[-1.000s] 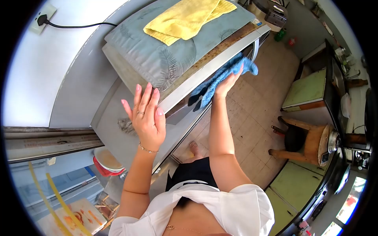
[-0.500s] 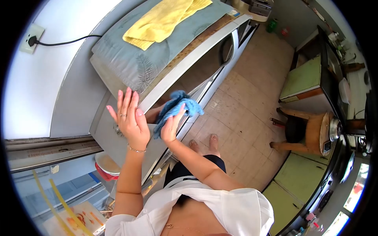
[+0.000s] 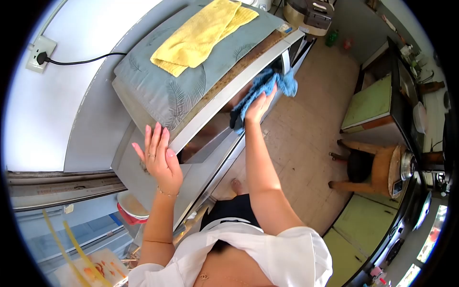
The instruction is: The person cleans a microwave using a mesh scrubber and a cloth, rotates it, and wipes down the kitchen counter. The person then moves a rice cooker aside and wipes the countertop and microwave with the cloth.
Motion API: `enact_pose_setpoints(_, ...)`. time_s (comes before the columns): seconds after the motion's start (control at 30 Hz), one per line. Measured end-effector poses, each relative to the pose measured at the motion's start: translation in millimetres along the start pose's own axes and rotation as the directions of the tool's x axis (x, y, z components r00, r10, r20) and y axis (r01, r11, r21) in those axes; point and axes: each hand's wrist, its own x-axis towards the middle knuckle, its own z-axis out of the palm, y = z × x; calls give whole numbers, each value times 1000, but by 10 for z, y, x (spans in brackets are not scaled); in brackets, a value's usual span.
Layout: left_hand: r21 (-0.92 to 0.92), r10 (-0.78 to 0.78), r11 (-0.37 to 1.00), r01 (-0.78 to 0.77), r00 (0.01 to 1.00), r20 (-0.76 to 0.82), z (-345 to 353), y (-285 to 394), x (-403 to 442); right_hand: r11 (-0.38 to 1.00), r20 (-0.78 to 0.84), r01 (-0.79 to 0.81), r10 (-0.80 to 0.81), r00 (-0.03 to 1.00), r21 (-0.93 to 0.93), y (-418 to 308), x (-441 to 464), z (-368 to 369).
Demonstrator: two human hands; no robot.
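My left hand is open, fingers spread, against the near corner of a white appliance with a dark glass front. A blue cloth lies bunched under my right hand, pressed on the glass front close to the handle. The fingers of my right hand are closed over this cloth. On the appliance's top lies a grey-green cover with a leaf pattern, and on that a folded yellow cloth.
A black plug sits in a wall socket at the left. Past the appliance stands a rice cooker. At the right are a wooden stool and green cabinets. A bowl is at the lower left.
Since half a second ago, my right hand has slid the blue cloth along the glass front, up and right towards the handle. My left hand remains at the appliance's corner.
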Motion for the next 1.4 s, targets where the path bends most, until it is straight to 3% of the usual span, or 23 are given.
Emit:
enact_pose_setpoints(0.03, -5, -14, 1000, 14, 1000, 1, -13, 23, 1, 994, 33, -112, 111, 993, 8, 65, -80, -74)
enact_pose_setpoints(0.1, -5, -21, 1000, 21, 999, 27, -43, 47, -60, 951, -96, -310, 307, 947, -16, 373, -544, -216)
enact_pose_setpoints(0.17, 17, -17, 1000, 17, 1000, 23, -30, -10, -83, 920, -49, -341, 338, 940, -192, 459, -877, -350)
enact_pose_setpoints(0.2, 26, -11, 1000, 9, 997, 78, -89, 10, -69, 887, -62, -450, 446, 893, -100, 457, -860, -324)
enact_pose_setpoints(0.23, 4, -60, 998, 60, 994, 93, -148, 50, -95, 851, -44, -481, 483, 875, -212, 434, -865, -400)
enact_pose_setpoints(0.3, -51, -130, 989, 135, 987, 97, -172, 152, -15, 786, -150, -603, 585, 797, -139, 419, -756, -502)
enact_pose_setpoints(0.37, -54, -52, 997, 55, 998, 44, -193, 332, 83, 772, 104, -547, 546, 831, 324, 836, -604, -799)
enact_pose_setpoints(0.43, -120, 38, 992, -33, 998, 41, -209, 655, 242, 787, 26, -517, 541, 841, 337, 677, -201, -892)
enact_pose_setpoints(0.5, -184, 148, 974, -129, 984, 98, -23, 907, 476, 653, 140, -623, 634, 761, 431, 688, 284, -899)
enact_pose_setpoints(0.57, -148, 231, 966, -214, 966, 115, 303, 1100, 765, 685, 255, -700, 654, 712, 199, 794, 671, -855)
enact_pose_setpoints(0.63, -100, 231, 971, -218, 963, 137, 608, 1269, 1053, 884, 310, -454, 464, 830, -107, 733, 895, -784)
enact_pose_setpoints(0.67, -69, 238, 971, -230, 960, 146, 725, 1350, 1207, 901, 359, -415, 433, 827, -130, 690, 986, -769)
enact_pose_setpoints(0.7, -39, 241, 970, -238, 958, 158, 830, 1417, 1342, 961, 440, -218, 272, 856, -170, 796, 1046, -788)
enact_pose_setpoints(0.73, 7, 234, 971, -238, 960, 156, 950, 1445, 1458, 969, 475, -130, 217, 853, -210, 771, 1119, -768)
enact_pose_setpoints(0.83, 129, 190, 969, -212, 968, 163, 1271, 1459, 1632, 965, 594, 160, -5, 805, -210, 516, 1445, -662)
enact_pose_setpoints(0.93, 203, 140, 964, -171, 978, 157, 1385, 1418, 1624, 905, 623, 384, -196, 757, -182, -177, 1876, -321)
enact_pose_setpoints(1.03, 192, 102, 974, -118, 991, 90, 1397, 1394, 1591, 790, 693, 596, -351, 630, -142, -600, 2139, -8)
enact_pose_setpoints(1.07, 183, 85, 978, -97, 994, 75, 1393, 1390, 1585, 760, 709, 635, -369, 601, -142, -623, 2148, 31)
enact_pose_setpoints(1.17, 194, 51, 979, -59, 998, 47, 1385, 1389, 1574, 834, 494, 548, -450, 744, -67, -393, 1991, -28)
enact_pose_setpoints(1.3, 124, 11, 992, -10, 1000, -2, 1296, 1411, 1555, 940, 458, 318, -229, 859, -126, 265, 1670, -296)
enact_pose_setpoints(1.4, 61, -12, 998, 17, 996, -93, 1078, 1498, 1483, 928, 447, 336, -234, 863, -162, 443, 1612, -339)
